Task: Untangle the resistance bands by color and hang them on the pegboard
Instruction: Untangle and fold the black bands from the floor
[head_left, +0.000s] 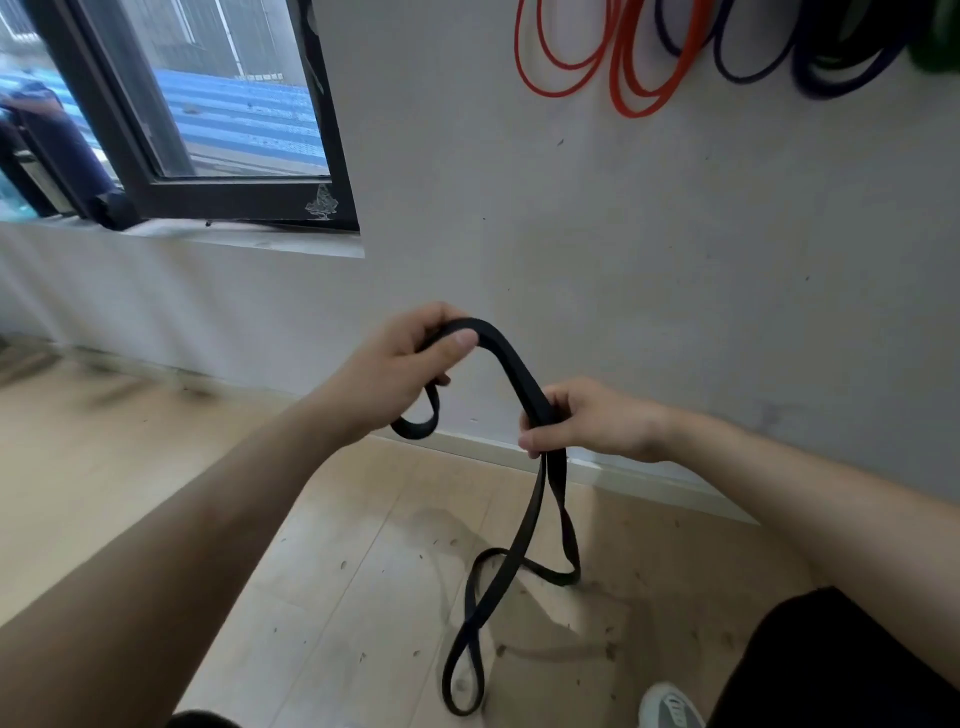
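Note:
I hold a black resistance band (511, 366) in both hands in front of the wall. My left hand (395, 371) pinches its upper bend, and a short loop hangs below that hand. My right hand (592, 423) is closed around the doubled strands lower down. From there the band drops in twisted loops to the floor. Orange bands (639, 67) hang on the wall at the top. Right of them hang dark purple bands (826, 67), and a green band (940, 41) shows at the right edge. Their pegs are out of frame.
A dark-framed window (197, 130) stands open at the upper left above a sill. The wooden floor (363, 571) is scuffed and dusty. My shoe (670, 706) and a dark trouser leg (831, 665) show at the lower right.

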